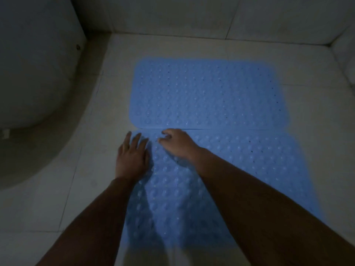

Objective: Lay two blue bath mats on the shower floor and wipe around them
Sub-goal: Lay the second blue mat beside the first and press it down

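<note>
Both mats are down on the floor tiles (307,70), near mat (240,169) butted long-edge to the far mat (207,93), left hand (132,158) pressing flat on its far-left corner, right hand (177,144) loosely curled just beside, holding nothing.
</note>
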